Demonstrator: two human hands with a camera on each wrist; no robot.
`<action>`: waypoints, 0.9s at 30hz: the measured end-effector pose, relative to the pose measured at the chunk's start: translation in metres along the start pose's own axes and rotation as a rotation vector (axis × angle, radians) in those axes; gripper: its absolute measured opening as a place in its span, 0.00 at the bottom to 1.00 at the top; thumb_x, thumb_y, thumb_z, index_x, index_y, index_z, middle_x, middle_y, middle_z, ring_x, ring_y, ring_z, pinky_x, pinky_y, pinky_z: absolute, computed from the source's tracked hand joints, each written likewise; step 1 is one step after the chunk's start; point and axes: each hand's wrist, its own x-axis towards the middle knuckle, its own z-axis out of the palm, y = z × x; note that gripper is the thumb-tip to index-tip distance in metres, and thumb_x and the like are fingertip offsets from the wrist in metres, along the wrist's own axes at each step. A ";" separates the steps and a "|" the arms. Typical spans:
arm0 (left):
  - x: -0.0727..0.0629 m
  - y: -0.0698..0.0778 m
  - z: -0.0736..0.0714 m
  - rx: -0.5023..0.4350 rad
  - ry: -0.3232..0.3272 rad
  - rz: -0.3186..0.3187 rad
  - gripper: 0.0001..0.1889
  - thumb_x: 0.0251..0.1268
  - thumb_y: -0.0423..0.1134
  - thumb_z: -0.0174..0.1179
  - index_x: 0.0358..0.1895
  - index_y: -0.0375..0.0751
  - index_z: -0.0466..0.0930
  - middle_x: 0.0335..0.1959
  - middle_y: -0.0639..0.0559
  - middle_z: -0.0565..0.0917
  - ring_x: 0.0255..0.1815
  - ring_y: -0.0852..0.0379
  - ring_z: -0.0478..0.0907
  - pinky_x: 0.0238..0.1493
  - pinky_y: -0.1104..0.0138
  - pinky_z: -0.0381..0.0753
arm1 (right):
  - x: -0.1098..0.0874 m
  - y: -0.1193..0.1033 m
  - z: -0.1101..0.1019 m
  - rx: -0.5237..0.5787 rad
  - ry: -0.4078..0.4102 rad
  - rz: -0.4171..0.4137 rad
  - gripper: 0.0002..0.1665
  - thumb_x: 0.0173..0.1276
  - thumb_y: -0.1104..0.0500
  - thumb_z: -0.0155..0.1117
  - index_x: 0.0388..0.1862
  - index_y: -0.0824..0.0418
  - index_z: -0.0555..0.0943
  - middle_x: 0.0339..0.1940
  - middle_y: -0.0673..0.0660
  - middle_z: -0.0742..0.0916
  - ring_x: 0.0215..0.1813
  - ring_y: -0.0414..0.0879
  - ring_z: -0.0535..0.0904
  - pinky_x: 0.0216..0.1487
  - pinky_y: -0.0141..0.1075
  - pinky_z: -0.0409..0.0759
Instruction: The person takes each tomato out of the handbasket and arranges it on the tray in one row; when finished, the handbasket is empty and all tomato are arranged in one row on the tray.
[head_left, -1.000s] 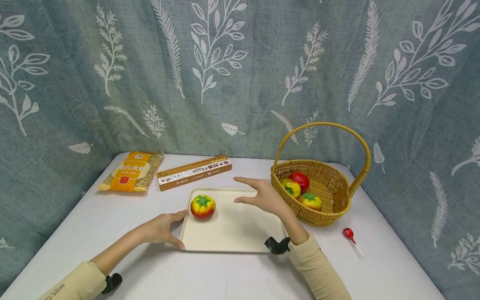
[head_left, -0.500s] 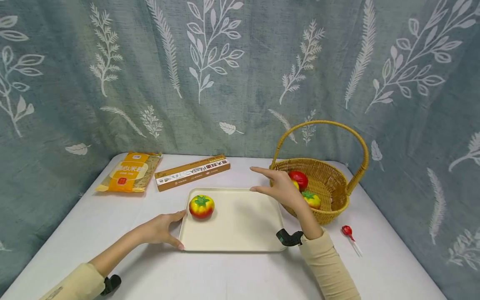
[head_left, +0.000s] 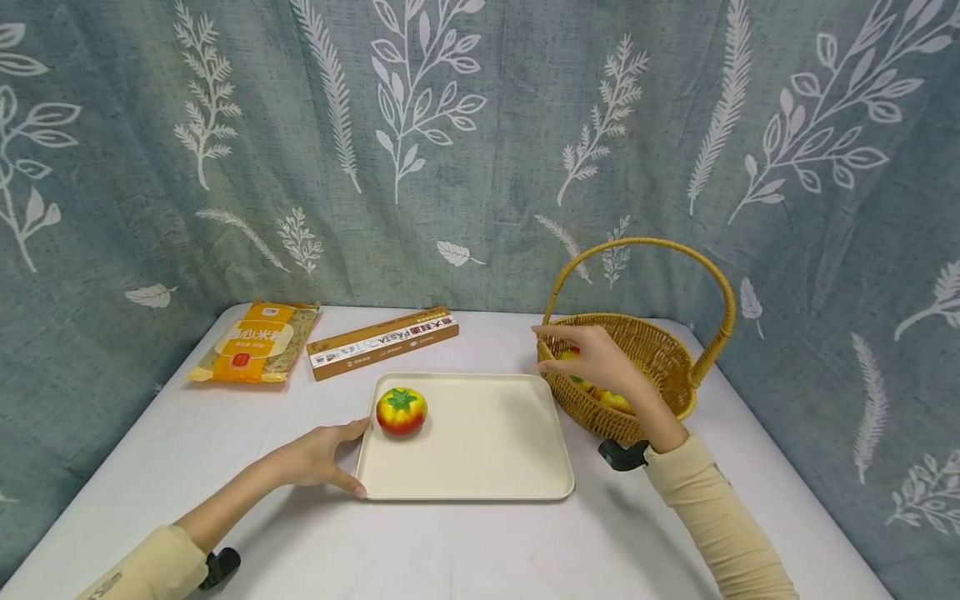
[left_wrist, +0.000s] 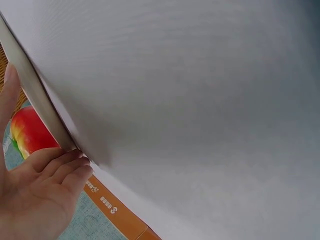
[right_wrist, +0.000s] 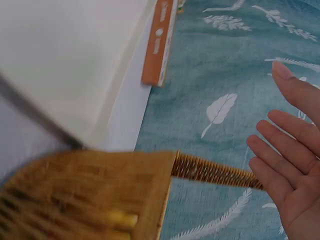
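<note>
My left hand (head_left: 324, 457) touches the left edge of a cream tray (head_left: 480, 450), thumb near the front corner and fingers further back; the left wrist view shows the fingertips at the rim. On the tray's left side sits a yellow-and-red tomato (head_left: 402, 411) with a green top. Over the left side of a wicker basket (head_left: 663, 350) hangs my right hand (head_left: 592, 354), thumb and fingers spread, holding nothing. It partly covers the fruit in the basket, of which a yellow one (head_left: 617, 402) shows. In the right wrist view the palm (right_wrist: 305, 200) overlaps the basket's handle (right_wrist: 215, 170).
Behind the tray lies a long brown pasta box (head_left: 382, 342). An orange-and-clear food bag (head_left: 255, 343) is at the back left. The basket's tall handle (head_left: 645, 242) arches over it. A patterned curtain (head_left: 480, 150) encloses the table's back and sides.
My right hand has moved right from over the tray to the basket, and the forearm now hides the lollipop on the right. My left hand stays at the tray's edge.
</note>
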 end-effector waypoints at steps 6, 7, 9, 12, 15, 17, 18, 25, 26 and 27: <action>0.000 0.001 0.000 0.005 -0.001 0.004 0.58 0.35 0.53 0.79 0.70 0.24 0.59 0.70 0.31 0.63 0.71 0.34 0.58 0.68 0.44 0.59 | -0.005 0.014 -0.016 0.000 -0.085 0.018 0.34 0.61 0.50 0.71 0.67 0.53 0.74 0.47 0.55 0.85 0.13 0.37 0.48 0.21 0.34 0.64; 0.000 0.001 0.000 0.006 -0.001 0.006 0.58 0.35 0.53 0.79 0.70 0.24 0.59 0.70 0.31 0.63 0.71 0.34 0.58 0.68 0.44 0.59 | -0.005 0.016 -0.017 0.007 -0.094 0.025 0.34 0.61 0.49 0.71 0.67 0.53 0.74 0.47 0.54 0.85 0.14 0.37 0.49 0.21 0.35 0.64; 0.001 0.001 0.000 0.008 -0.001 0.011 0.58 0.35 0.53 0.79 0.70 0.24 0.59 0.69 0.31 0.63 0.71 0.34 0.58 0.68 0.44 0.59 | -0.007 0.021 -0.020 0.018 -0.109 0.038 0.34 0.61 0.48 0.71 0.66 0.53 0.74 0.46 0.55 0.86 0.14 0.38 0.50 0.23 0.36 0.66; 0.002 0.001 0.000 0.006 -0.003 0.020 0.58 0.35 0.53 0.79 0.69 0.24 0.59 0.69 0.31 0.63 0.71 0.34 0.58 0.68 0.44 0.59 | -0.009 0.028 -0.024 0.025 -0.120 0.069 0.35 0.61 0.47 0.70 0.66 0.52 0.75 0.40 0.57 0.86 0.15 0.38 0.51 0.22 0.36 0.65; 0.002 0.002 0.000 0.008 -0.005 0.022 0.58 0.35 0.53 0.79 0.69 0.23 0.59 0.69 0.31 0.63 0.70 0.33 0.58 0.68 0.44 0.59 | -0.009 0.034 -0.028 0.023 -0.129 0.090 0.34 0.60 0.46 0.71 0.66 0.51 0.75 0.42 0.57 0.86 0.19 0.37 0.62 0.26 0.35 0.69; 0.002 0.003 0.000 0.008 -0.006 0.022 0.58 0.35 0.53 0.79 0.69 0.23 0.59 0.69 0.30 0.63 0.70 0.33 0.58 0.68 0.44 0.59 | -0.008 0.039 -0.030 0.026 -0.140 0.097 0.34 0.60 0.46 0.71 0.65 0.50 0.76 0.55 0.55 0.84 0.27 0.39 0.72 0.33 0.37 0.74; 0.002 0.003 0.000 0.007 -0.006 0.022 0.58 0.35 0.53 0.79 0.69 0.23 0.59 0.69 0.30 0.63 0.70 0.33 0.58 0.68 0.44 0.59 | -0.007 0.041 -0.032 0.031 -0.146 0.098 0.34 0.60 0.46 0.71 0.65 0.50 0.76 0.60 0.54 0.81 0.31 0.42 0.75 0.36 0.38 0.75; 0.001 0.005 -0.001 0.005 -0.009 0.018 0.58 0.35 0.52 0.79 0.69 0.23 0.58 0.69 0.30 0.63 0.71 0.33 0.58 0.68 0.44 0.58 | 0.001 0.053 -0.039 0.078 -0.208 0.075 0.37 0.59 0.46 0.71 0.67 0.51 0.74 0.62 0.53 0.80 0.57 0.48 0.78 0.50 0.46 0.80; 0.000 0.005 -0.001 0.006 -0.008 0.017 0.58 0.35 0.52 0.79 0.69 0.23 0.58 0.69 0.30 0.63 0.70 0.33 0.58 0.68 0.44 0.59 | 0.003 0.054 -0.040 0.084 -0.219 0.072 0.37 0.59 0.46 0.71 0.67 0.51 0.74 0.62 0.52 0.80 0.58 0.48 0.78 0.51 0.46 0.80; 0.000 0.005 -0.001 0.009 -0.006 0.018 0.58 0.35 0.52 0.79 0.69 0.23 0.58 0.69 0.30 0.63 0.70 0.33 0.58 0.68 0.44 0.59 | 0.005 0.055 -0.040 0.092 -0.231 0.063 0.37 0.59 0.46 0.71 0.68 0.51 0.73 0.62 0.53 0.80 0.59 0.49 0.78 0.52 0.47 0.80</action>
